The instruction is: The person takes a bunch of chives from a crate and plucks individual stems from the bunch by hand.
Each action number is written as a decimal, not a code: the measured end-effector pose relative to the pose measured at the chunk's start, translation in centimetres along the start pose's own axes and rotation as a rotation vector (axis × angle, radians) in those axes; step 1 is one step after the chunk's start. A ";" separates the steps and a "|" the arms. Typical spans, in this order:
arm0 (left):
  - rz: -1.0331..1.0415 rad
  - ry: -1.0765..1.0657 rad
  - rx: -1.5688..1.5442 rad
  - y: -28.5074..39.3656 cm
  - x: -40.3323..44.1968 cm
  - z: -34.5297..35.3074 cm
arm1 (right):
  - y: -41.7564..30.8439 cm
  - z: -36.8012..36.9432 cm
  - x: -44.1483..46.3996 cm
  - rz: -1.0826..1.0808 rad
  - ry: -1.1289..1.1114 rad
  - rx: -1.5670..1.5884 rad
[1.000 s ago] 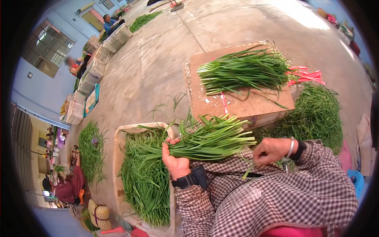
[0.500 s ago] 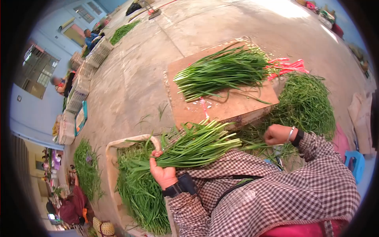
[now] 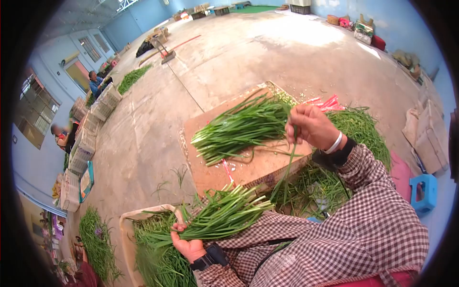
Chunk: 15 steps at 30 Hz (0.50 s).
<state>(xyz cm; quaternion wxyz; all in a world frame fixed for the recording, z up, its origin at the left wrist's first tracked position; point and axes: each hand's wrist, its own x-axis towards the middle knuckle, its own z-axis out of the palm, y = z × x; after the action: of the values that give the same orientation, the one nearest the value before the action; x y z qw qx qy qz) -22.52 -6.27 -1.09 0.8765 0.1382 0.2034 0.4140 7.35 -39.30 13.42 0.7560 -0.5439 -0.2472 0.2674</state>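
Observation:
My left hand (image 3: pixel 187 246) is closed around a bunch of garlic chives (image 3: pixel 229 215), which lies across my lap with its pale stems pointing right. Below it, a white basket (image 3: pixel 128 239) holds loose green chives (image 3: pixel 165 268). My right hand (image 3: pixel 313 128) is raised over the board's right side, fingers pinched on a few thin chive leaves (image 3: pixel 288 167) that hang down. Behind that hand, a larger pile of chives (image 3: pixel 244 126) rests on the brown board (image 3: pixel 201 174), its leafy ends partly hidden.
Red-and-white ties (image 3: pixel 330 103) lie behind the board. Discarded leaves (image 3: pixel 361 129) are heaped at its right, near a blue stool (image 3: pixel 423 193). White crates (image 3: pixel 82 148) line the left, with two people (image 3: pixel 97 85) seated beside them. More greens (image 3: pixel 95 234) lie on the floor.
My right hand has risen and moved left and forward from beside my lap, and now carries thin leaves. The left hand keeps hold of its bunch. The view has tilted upward.

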 end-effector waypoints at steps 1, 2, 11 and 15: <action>0.009 -0.015 -0.005 -0.1 -0.1 0.5 | -1.2 0.5 0.9 -0.053 0.005 0.082; -0.003 0.031 -0.013 -0.2 -0.5 1.0 | -2.4 1.2 1.6 -0.124 -0.028 0.154; -0.026 0.097 -0.004 -0.8 -0.6 2.1 | -9.4 10.9 10.4 -0.682 -0.292 0.565; -0.091 0.093 -0.034 -1.8 -0.5 1.0 | -10.9 17.2 12.9 -0.693 -0.493 0.639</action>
<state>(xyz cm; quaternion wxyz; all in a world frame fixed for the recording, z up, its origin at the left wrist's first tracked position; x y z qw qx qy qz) -21.15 -7.80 -0.85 0.8862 0.0943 0.2429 0.3832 6.86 -21.68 29.77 0.8475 -0.0937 -0.4890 0.1841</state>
